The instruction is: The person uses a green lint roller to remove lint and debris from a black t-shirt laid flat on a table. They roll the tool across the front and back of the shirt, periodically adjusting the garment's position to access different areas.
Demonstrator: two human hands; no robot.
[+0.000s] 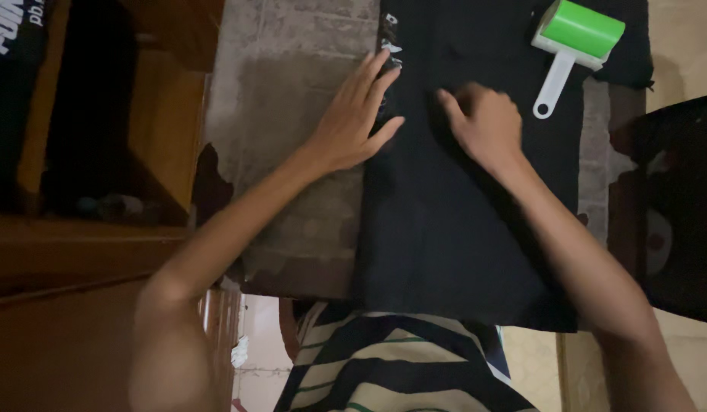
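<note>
A black garment [452, 221] lies folded flat on a grey cloth-covered surface [292, 91]. My left hand [353, 118] rests flat with fingers spread on the garment's left edge, partly on the grey surface. My right hand [483, 122] presses down on the middle of the garment, fingers curled and blurred. A lint roller [571, 42] with a green roll and a white handle lies on the cloth just beyond my right hand, untouched.
A wooden shelf unit [170, 114] with dark items stands to the left. Another dark cloth [681, 206] lies at the right edge. My striped shirt [391, 366] shows at the bottom, over a pale tiled floor [681, 46].
</note>
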